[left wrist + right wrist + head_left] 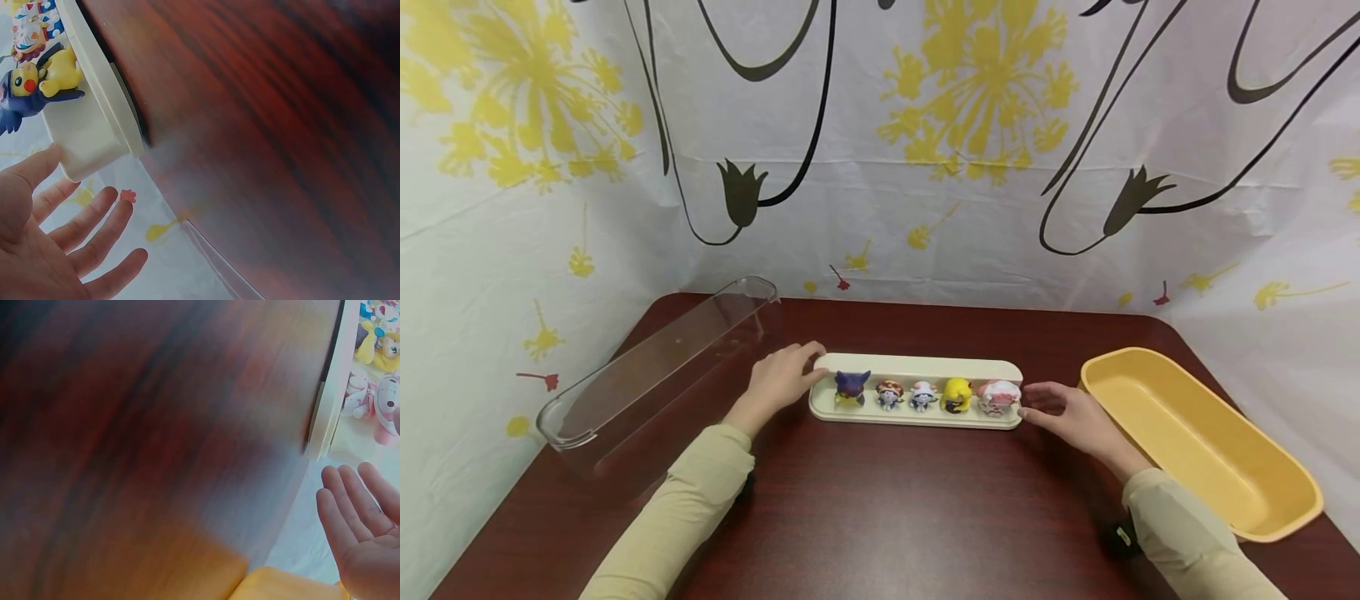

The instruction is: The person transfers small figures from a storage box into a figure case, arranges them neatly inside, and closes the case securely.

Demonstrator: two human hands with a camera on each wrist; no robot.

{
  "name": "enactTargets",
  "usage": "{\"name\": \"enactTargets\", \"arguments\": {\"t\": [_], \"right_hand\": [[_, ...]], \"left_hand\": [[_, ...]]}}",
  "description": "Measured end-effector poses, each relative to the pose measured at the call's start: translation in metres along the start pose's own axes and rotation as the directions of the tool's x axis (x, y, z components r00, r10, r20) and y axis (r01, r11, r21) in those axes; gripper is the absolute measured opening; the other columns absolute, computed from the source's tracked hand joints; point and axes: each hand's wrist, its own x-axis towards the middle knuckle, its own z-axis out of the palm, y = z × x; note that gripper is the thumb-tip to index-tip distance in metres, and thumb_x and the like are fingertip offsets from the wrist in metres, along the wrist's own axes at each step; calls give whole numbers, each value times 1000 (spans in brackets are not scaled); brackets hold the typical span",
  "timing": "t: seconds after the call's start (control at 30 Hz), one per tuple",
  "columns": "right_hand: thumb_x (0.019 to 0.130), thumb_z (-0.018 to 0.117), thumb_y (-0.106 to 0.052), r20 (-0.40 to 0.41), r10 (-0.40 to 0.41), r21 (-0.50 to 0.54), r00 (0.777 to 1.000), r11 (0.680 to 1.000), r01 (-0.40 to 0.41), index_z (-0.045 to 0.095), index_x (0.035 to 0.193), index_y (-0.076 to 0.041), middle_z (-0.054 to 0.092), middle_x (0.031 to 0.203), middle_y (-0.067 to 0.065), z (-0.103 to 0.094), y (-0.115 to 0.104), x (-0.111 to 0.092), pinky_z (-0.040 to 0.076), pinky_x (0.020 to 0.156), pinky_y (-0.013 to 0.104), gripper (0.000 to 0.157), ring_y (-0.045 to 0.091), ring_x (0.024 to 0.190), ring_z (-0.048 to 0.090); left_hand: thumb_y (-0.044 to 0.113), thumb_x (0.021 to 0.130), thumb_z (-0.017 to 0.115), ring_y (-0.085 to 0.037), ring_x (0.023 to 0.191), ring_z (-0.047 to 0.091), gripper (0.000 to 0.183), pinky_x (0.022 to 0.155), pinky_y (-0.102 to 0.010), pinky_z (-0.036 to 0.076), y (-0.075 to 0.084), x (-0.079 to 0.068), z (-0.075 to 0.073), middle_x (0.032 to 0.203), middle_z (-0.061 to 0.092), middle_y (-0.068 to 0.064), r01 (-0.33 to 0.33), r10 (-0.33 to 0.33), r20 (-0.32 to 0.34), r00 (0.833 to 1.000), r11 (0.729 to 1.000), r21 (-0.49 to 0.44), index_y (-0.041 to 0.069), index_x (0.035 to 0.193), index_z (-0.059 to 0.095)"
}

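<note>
A long cream display tray point(925, 419) with rounded ends lies across the table, holding several small toy figures in a row. At its left end stands a yellow figure in a dark purple hooded costume point(852, 387); a yellow figure point(957, 394) and a pink-and-white figure point(998, 397) are toward the right. My left hand point(781, 377) is at the tray's left end, thumb and forefinger right at the rim, other fingers spread. My right hand point(1070, 417) is at the opposite end, thumb beside the pink-and-white figure and fingers extended just beyond the tray's end.
A clear plastic cover point(662, 358) stands at the left side of the dark red-brown table point(917, 508). On the right lies a yellow oblong bin point(1195, 417), close to my right forearm. Patterned white sheeting point(865, 125) hangs behind the table and along its sides.
</note>
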Motion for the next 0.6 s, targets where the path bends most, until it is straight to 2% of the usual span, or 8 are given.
{"name": "enactTargets", "arguments": {"t": [0.4,0.6], "right_hand": [[77,67,-33,68,22,-66,997,998,-18,58,106,2,62,93,10,2,5,4,45,71,39,46,21,82,59],[77,68,-34,79,34,-86,996,996,-27,59,104,1,61,93,10,3,4,5,44,73,41,45,22,83,58]], "left_hand": [[39,82,60,-17,66,51,37,52,-33,40,-2,-6,0,84,54,-1,-7,7,-20,1000,1000,4,22,115,54],[40,82,60,-18,70,54,40,52,-33,42,-3,-12,-4,87,56,-2,-25,25,-60,998,1000,6,21,116,54]]}}
